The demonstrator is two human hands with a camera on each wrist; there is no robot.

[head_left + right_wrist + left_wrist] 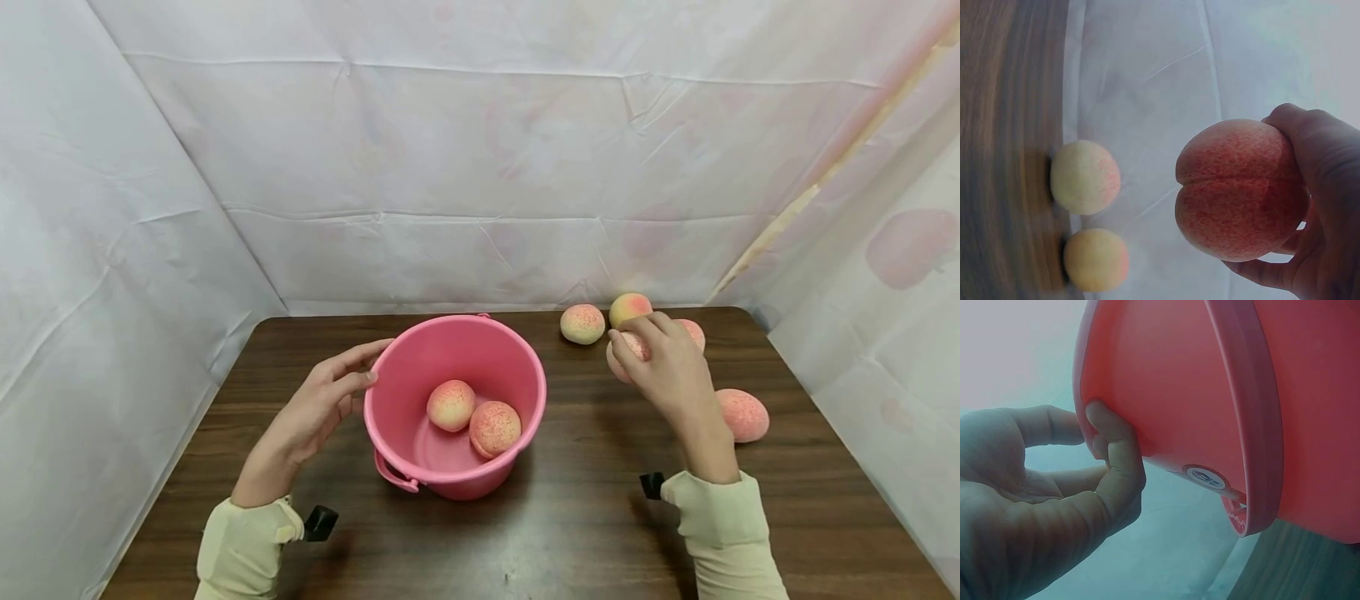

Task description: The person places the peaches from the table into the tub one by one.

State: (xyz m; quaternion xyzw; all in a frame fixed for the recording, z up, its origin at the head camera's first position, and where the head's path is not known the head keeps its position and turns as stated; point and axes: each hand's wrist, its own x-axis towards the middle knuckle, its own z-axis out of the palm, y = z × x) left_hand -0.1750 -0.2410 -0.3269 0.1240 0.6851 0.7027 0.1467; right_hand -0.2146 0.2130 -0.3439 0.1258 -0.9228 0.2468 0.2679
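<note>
A pink bucket [457,350] stands on the table with two peaches inside, a paler peach [451,406] and a speckled peach [495,429]. My left hand [322,404] grips the bucket's rim at its left side; in the left wrist view its bent fingers [1119,456] lie against the pink wall. To the right, my right hand [671,362] holds a reddish, creased peach [1241,190] between thumb and fingers. Behind that hand sit a yellow-pink peach [630,308] and a partly covered pink peach [692,333].
Another speckled peach [582,324] rests near the table's back edge, right of the bucket. One more pink peach [742,415] lies beside my right wrist. White sheeting [480,167] hangs behind and along both sides of the dark wooden table [570,533]. The bucket's handle [393,475] hangs down in front.
</note>
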